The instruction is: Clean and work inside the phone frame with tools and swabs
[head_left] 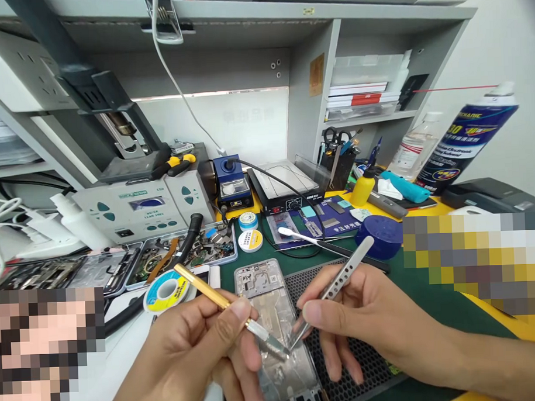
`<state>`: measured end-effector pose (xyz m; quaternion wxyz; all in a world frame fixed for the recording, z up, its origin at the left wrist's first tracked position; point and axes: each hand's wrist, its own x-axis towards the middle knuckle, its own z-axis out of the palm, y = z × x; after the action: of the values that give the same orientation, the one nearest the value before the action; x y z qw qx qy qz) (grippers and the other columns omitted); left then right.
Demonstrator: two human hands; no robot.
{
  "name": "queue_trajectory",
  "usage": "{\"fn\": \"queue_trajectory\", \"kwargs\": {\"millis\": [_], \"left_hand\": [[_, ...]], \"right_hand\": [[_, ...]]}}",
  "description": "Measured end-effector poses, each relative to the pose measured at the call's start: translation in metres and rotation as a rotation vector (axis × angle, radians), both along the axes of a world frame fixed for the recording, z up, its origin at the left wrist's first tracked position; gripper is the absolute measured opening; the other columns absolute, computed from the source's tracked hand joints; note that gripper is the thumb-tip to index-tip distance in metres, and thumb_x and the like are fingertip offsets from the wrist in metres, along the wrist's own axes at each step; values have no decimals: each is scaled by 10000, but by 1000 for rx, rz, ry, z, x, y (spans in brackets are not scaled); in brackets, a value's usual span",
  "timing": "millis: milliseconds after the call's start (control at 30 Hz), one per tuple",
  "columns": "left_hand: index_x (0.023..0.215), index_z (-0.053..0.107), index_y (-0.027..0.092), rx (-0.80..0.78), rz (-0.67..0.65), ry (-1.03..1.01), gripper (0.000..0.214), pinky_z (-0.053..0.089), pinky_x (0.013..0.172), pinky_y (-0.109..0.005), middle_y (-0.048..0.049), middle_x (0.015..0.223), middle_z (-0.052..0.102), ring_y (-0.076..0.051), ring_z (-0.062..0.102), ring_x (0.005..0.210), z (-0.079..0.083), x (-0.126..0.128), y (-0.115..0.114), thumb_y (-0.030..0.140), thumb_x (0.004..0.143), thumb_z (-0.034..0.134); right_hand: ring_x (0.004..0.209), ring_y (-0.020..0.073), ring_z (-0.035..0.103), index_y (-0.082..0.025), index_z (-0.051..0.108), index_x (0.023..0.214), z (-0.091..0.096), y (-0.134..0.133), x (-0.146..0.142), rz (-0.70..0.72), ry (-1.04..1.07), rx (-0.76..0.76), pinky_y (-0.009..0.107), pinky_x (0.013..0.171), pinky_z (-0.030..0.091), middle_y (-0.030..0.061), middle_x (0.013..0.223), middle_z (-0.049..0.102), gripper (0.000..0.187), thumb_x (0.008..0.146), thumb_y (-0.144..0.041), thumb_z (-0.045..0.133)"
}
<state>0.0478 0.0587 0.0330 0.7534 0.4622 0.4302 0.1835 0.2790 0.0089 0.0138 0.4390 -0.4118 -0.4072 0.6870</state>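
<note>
A craft knife [207, 290] with a gold handle and a silver collar is pinched in my left hand [202, 337]. Its blade points down and right over a phone frame [271, 308]. My right hand [354, 305] is closed around silver tweezers [346, 271] with holes along the arms. The tweezer tips meet close to the knife tip, just above or on the frame; any small piece between them is too small to make out. The metal frame lies upright in front of me, partly covered by my left fingers.
Under and right of the frame is a black perforated mat [356, 349] on a green mat. A solder spool [168, 292] and opened phones [199, 247] lie left. Behind stand a soldering station [140, 208], a hot plate [289, 188], a blue round container [380, 236] and a spray can [465, 138].
</note>
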Motion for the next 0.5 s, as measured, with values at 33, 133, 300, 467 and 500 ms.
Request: {"fn": "queue_trajectory", "kwargs": {"millis": [33,133,300,467,500], "left_hand": [[689,673,159,11,-10,14,545,514,478,-136,-102,560,720,-124,645,432,-1,0,0,687,746,797],[708,667,163,21,-40,41,554,526,496,-153,-91,572,724,-130,653,453,-3,1,-1,704,760,773],[725,639,168,70,-82,81,605,506,438,-178,-94,575,725,-151,645,428,-7,7,-6,766,752,730],[704,633,163,67,-90,97,616,493,439,-162,-99,560,724,-150,658,422,-8,7,-7,769,742,735],[697,635,162,63,-70,82,603,491,437,-157,-97,555,722,-154,666,433,-8,5,-6,752,740,752]], "right_hand": [[410,105,620,-151,647,937,-1,0,-1,4,-12,0,132,380,467,15,555,721,284,831,-341,830],[418,110,622,-143,657,918,-2,1,-5,18,-24,-2,138,380,470,13,549,707,293,823,-356,834],[475,124,663,-143,647,863,-4,-1,-12,36,11,-10,124,379,471,-9,566,678,289,805,-344,846],[425,90,599,-159,618,857,-3,-4,-9,30,-17,2,109,372,453,-34,530,658,282,807,-319,844],[415,85,586,-156,616,841,-3,-4,-7,26,-30,3,108,369,450,-34,520,651,287,803,-322,847]]}}
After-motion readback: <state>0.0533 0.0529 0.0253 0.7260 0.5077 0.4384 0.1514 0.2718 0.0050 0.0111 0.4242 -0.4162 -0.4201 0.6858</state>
